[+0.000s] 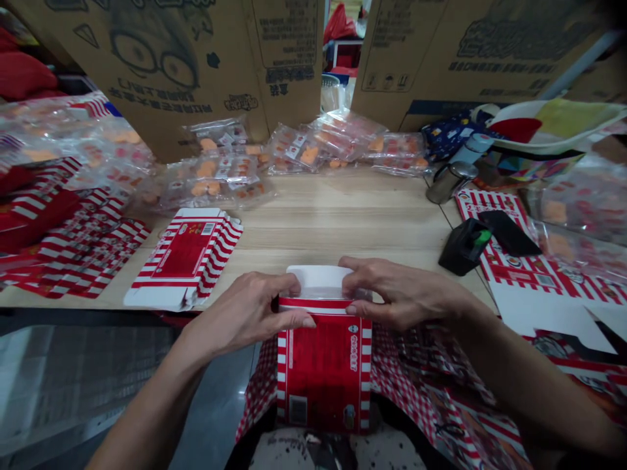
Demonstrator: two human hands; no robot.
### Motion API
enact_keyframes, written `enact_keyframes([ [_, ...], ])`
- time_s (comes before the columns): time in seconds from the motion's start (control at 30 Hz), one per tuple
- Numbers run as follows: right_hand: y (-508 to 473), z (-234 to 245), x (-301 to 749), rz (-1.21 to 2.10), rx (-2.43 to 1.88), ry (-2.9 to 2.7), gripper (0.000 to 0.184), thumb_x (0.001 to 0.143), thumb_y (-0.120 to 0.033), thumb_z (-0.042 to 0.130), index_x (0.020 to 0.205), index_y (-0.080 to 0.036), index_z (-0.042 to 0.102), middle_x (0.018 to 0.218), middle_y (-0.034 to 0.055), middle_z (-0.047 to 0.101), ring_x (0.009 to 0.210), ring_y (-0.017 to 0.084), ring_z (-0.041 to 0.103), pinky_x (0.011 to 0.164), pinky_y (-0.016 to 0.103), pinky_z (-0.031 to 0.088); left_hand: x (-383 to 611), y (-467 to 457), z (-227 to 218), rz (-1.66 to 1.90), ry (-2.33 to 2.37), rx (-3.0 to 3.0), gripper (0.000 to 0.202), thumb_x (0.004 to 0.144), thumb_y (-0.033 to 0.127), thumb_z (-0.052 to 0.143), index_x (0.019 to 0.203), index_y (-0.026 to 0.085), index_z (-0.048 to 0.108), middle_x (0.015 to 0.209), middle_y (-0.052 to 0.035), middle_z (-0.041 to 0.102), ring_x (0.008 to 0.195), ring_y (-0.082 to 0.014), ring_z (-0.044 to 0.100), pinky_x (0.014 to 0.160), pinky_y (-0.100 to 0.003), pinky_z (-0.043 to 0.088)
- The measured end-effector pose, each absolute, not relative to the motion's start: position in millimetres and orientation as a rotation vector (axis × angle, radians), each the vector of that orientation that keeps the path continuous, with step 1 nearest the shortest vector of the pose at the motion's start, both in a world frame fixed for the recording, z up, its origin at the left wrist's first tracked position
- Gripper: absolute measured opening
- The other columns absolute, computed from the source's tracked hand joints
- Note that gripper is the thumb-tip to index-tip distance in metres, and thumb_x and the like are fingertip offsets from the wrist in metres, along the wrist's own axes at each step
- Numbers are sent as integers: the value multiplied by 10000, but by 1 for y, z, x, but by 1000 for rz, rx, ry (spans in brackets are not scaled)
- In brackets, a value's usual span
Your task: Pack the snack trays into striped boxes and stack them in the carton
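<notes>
A red carton with white-striped edges (323, 372) stands between my hands, close to my body at the table's front edge. Its white end flap (313, 279) sticks up at the far end. My left hand (259, 303) grips the carton's upper left corner, thumb on the red face and fingers behind the flap. At the upper right corner, my right hand (392, 290) pinches the flap's side with its thumb and fingers. To the left lies a neat stack of flat red-and-white cartons (189, 254). The carton's inside is hidden from me.
Clear packets with orange pieces (210, 173) line the back, before large cardboard boxes (196, 59). A black tape dispenser (463, 245), a metal cup (453, 179) and striped card sheets (529, 287) lie right. More striped cartons (73, 241) are piled left.
</notes>
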State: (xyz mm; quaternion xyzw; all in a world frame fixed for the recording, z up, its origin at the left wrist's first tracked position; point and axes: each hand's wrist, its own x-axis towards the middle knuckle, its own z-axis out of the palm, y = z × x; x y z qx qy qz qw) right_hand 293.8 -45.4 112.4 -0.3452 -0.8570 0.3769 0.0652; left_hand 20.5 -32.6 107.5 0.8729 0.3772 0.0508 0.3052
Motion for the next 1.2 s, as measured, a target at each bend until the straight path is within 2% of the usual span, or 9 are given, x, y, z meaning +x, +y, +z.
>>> enact_keyframes([
  [0.13, -46, 111, 292, 1077, -1055, -2577, 215, 953, -276, 592, 786, -162, 664, 900, 45, 560, 723, 142, 532, 676, 320, 433, 16, -30, 114, 90, 964, 2250, 414, 888, 611, 622, 865, 199, 656, 736, 14, 606, 648, -139, 549, 569, -235, 357],
  [0.2, -54, 103, 290, 977, -1092, -2484, 176, 987, -272, 543, 1002, -182, 693, 974, 66, 603, 805, 173, 580, 745, 355, 490, 10, -30, 110, 103, 960, 2173, 386, 896, 575, 631, 832, 194, 647, 752, 19, 615, 654, -133, 555, 565, -226, 368],
  [0.3, -69, 89, 285, 825, -1079, -2223, 496, 957, -147, 521, 1441, -216, 434, 1222, 116, 619, 1020, 216, 622, 897, 423, 551, 0, -32, 101, 257, 1043, 2091, 374, 926, 523, 616, 770, 183, 622, 690, 39, 594, 608, -112, 543, 543, -210, 374],
  [0.4, -76, 85, 278, 650, -1015, -2145, 657, 917, -51, 491, 1517, -215, 279, 1369, 136, 570, 1191, 233, 589, 985, 454, 555, -4, -31, 104, 608, 1145, 2257, 363, 926, 487, 643, 745, 177, 595, 635, 54, 557, 558, -93, 508, 521, -202, 364],
  [0.5, -71, 94, 275, 261, -1029, -2226, 627, 931, -30, 448, 1522, -142, 272, 1389, 186, 544, 1243, 266, 551, 997, 467, 548, 2, -23, 119, 900, 1082, 2576, 272, 912, 440, 686, 852, 181, 629, 719, 37, 626, 599, -99, 559, 561, -206, 405],
  [0.7, -53, 94, 279, -283, -1214, -2254, 309, 929, -34, 425, 1221, -41, 528, 936, 145, 649, 802, 241, 598, 712, 381, 547, 24, 4, 109, 939, 929, 2946, 191, 971, 362, 613, 989, 174, 644, 955, -60, 684, 789, -166, 683, 649, -245, 503],
  [0.93, -43, 79, 275, -218, -1408, -2274, 199, 935, -72, 434, 1070, -75, 581, 895, 125, 640, 793, 241, 587, 725, 356, 459, 23, 17, 65, 997, 983, 2979, 207, 989, 356, 587, 1089, 174, 589, 910, -40, 674, 763, -158, 688, 638, -241, 513],
  [1.07, -44, 102, 273, -179, -1503, -2408, 148, 930, -83, 449, 935, -131, 589, 853, 102, 651, 723, 213, 570, 708, 352, 385, 23, 8, 78, 789, 1093, 3023, 223, 995, 404, 560, 970, 187, 604, 842, -31, 653, 711, -167, 671, 579, -250, 478],
  [1.2, -47, 120, 270, -151, -1640, -2540, 224, 855, 11, 439, 902, -151, 586, 742, 67, 661, 579, 174, 527, 672, 359, 336, 30, 4, 97, 458, 1307, 2989, 270, 961, 463, 595, 938, 200, 653, 904, -55, 661, 636, -171, 637, 523, -264, 431],
])
